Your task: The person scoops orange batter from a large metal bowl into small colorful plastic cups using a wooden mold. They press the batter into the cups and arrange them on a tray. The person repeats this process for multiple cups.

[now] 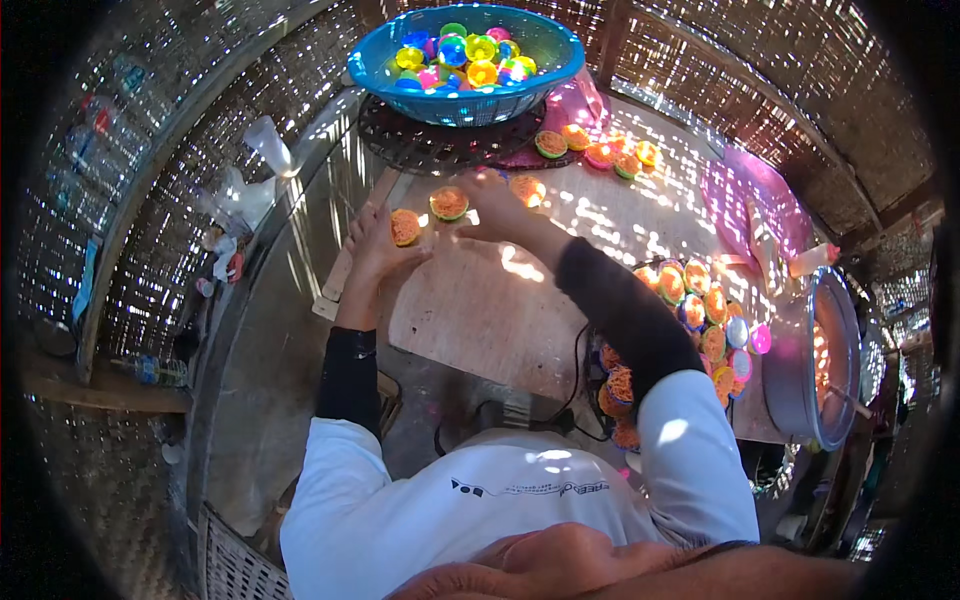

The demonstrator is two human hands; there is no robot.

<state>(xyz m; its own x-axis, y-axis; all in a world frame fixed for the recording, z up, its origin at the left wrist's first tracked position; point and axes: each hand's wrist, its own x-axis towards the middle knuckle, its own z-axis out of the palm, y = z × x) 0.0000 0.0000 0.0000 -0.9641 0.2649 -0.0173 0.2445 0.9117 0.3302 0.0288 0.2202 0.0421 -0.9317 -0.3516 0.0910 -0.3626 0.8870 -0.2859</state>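
Observation:
My left hand (374, 246) curls round a small plastic cup of orange shreds (404, 228), its thumb on the near side, at the left of the pale wooden board (470, 310). A second filled cup with a green rim (449, 205) stands between my hands. My right hand (497, 215) bends over the board just right of that cup, fingers curved; a bluish patch shows past the fingertips, and what they hold is mostly hidden. Another filled cup (527, 190) sits beyond the right wrist.
A blue basket (360, 70) of colourful cups stands at the back. Several filled cups (627, 165) are at the far right, with more (712, 300) clustered near my right arm. A large metal pot (785, 365) stands at the right. Plastic bags (248, 195) hang at the left.

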